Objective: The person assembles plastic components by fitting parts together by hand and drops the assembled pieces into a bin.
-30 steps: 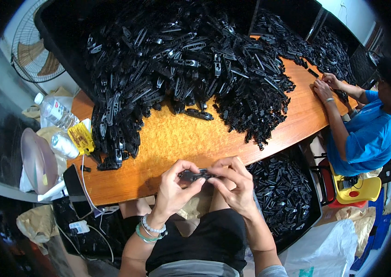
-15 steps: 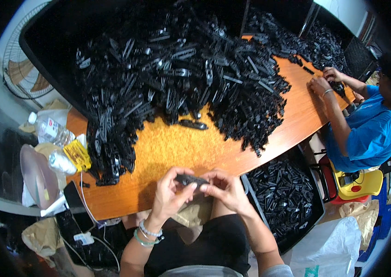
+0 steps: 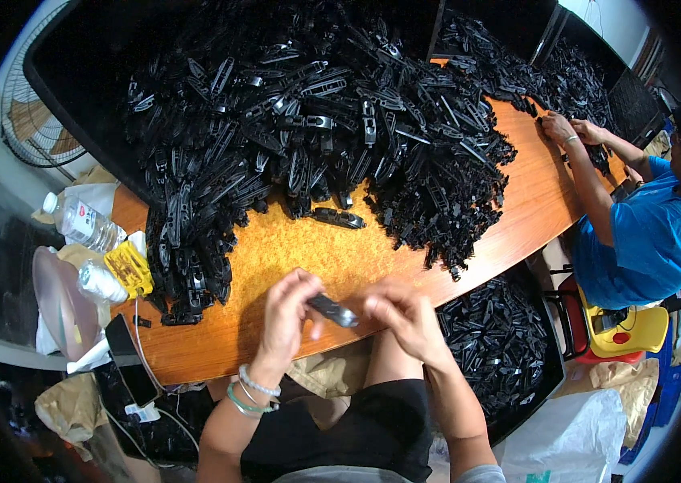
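Note:
My left hand (image 3: 286,315) is closed on a black oblong plastic part (image 3: 332,310), whose shiny free end points toward my other hand. My right hand (image 3: 402,320) hovers just right of that end, apart from it. Its fingers are bent and smeared by motion, so I cannot tell whether anything small is between them. Both hands are over the near edge of the wooden table (image 3: 300,253). Beyond them a single black oblong part (image 3: 336,217) lies at the front of a large heap of similar black parts (image 3: 316,121). A pile of smaller black pieces (image 3: 449,209) borders it on the right.
A black bin of black parts (image 3: 497,346) stands below the table edge at right. A co-worker in a blue shirt (image 3: 638,229) handles parts farther right, near a yellow stool (image 3: 634,330). At left are a plastic bottle (image 3: 87,221), a phone (image 3: 133,362) and a fan (image 3: 39,117).
My right hand has let go of the black part and drawn away to the right. My left hand keeps the part and has turned it and risen slightly. The co-worker's hands have shifted.

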`<control>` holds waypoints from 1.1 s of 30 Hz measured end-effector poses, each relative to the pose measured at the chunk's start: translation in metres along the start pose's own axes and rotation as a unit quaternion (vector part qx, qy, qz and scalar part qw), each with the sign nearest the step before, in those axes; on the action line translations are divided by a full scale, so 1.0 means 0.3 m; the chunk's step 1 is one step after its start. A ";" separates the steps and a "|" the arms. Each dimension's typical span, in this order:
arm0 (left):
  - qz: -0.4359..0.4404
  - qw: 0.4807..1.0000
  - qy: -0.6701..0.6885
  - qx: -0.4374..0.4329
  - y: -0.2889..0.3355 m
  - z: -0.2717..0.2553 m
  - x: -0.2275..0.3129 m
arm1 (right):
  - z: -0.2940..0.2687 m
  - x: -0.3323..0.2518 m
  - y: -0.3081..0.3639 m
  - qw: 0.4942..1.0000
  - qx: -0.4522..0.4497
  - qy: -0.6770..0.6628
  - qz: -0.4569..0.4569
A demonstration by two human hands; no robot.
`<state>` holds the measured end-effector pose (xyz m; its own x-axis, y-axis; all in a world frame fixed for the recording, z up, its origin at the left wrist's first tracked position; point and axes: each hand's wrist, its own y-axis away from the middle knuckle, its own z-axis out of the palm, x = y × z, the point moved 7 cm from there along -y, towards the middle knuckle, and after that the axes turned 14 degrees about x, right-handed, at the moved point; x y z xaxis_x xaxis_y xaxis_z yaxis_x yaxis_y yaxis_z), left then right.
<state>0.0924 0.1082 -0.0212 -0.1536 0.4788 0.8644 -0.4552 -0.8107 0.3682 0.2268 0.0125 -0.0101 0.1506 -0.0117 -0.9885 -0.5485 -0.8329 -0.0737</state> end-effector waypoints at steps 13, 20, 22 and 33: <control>0.435 0.726 -0.531 0.042 -0.181 0.128 0.127 | 0.017 0.000 -0.197 0.780 0.088 0.498 -0.367; 0.435 0.748 -0.492 0.096 -0.003 -0.027 0.115 | 0.041 -0.029 -0.126 0.817 0.089 0.424 -0.381; 0.354 0.805 -0.460 0.122 0.010 -0.087 0.089 | 0.047 -0.033 -0.117 0.828 0.114 0.405 -0.371; 0.287 0.894 -0.310 0.147 0.022 -0.182 0.027 | 0.070 -0.057 -0.053 0.854 0.127 0.332 -0.380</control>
<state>0.0403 0.1251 -0.0305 0.2684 -0.2498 0.9304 -0.1930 -0.9602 -0.2021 0.2157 0.0377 0.0051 0.9293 0.0976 -0.3561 -0.2330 -0.5932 -0.7706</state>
